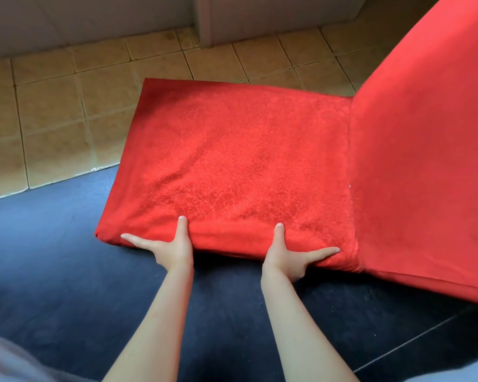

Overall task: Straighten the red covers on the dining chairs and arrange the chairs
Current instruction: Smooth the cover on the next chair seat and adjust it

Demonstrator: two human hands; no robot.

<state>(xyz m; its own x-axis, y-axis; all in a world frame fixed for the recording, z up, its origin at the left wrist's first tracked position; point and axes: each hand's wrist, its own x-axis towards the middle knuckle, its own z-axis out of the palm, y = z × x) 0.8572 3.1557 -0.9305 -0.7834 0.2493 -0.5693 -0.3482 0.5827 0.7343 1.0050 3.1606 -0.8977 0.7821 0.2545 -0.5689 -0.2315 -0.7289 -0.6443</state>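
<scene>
A dining chair in a red cover (240, 161) fills the middle of the head view, its seat facing left and its tall red backrest (425, 161) rising at the right. My left hand (169, 246) grips the near side edge of the seat cover, thumb on top and fingers along the side. My right hand (290, 257) holds the same edge closer to the backrest, thumb up on the seat and a finger stretched toward the back corner. The fabric on the seat lies fairly smooth with a crackled texture. The chair legs are hidden under the cover.
Dark floor tiles (66, 271) lie under and near me; beige tiles (53, 106) run beyond the chair up to a pale wall (80, 17) and a white cabinet or post (232, 20) at the top.
</scene>
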